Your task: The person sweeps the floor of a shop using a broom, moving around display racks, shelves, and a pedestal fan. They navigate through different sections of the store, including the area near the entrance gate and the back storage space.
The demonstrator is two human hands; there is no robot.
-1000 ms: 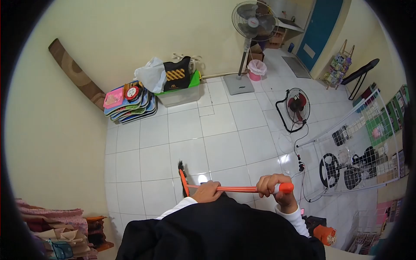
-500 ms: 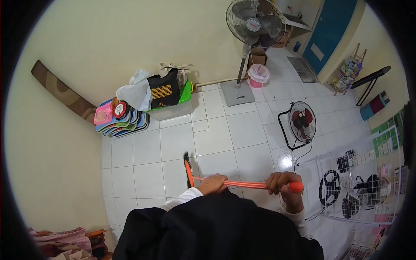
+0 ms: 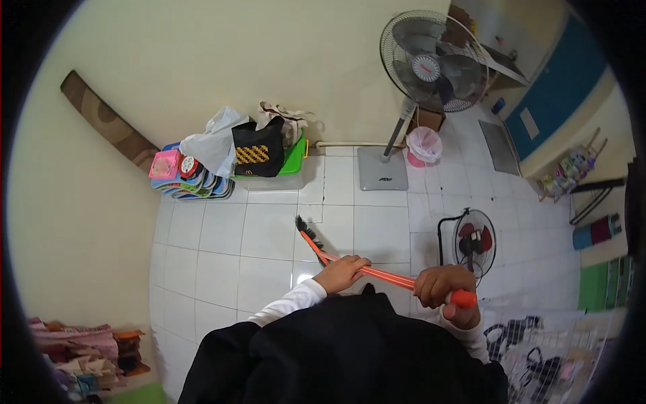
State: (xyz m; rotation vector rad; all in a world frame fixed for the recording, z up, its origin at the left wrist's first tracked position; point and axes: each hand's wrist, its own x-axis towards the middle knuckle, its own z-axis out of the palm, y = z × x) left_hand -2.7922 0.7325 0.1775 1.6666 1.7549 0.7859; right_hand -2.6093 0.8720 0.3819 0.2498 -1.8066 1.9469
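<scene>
An orange broom [image 3: 387,275] slants across in front of my body, its dark-bristled head on the white tile floor [image 3: 269,225] to the left. My left hand [image 3: 343,272] is wrapped round the handle close to the broom head. Near the handle's red-orange end cap, my right hand [image 3: 441,286] grips the other end, its fingers curled over the stick. White sleeves show at both wrists, and dark cloth covers the view below them.
Along the wall stand a stack of colourful boards [image 3: 202,185] and a green-lidded box [image 3: 294,158] with bags on top. A standing fan [image 3: 383,168], a pink bin [image 3: 418,156] and a floor fan [image 3: 473,244] are ahead to the right. A white wire rack [image 3: 558,350] stands at lower right.
The broom head has swung forward and slightly right, and the handle now tilts more. Both hands keep their hold on it. The view has turned a little.
</scene>
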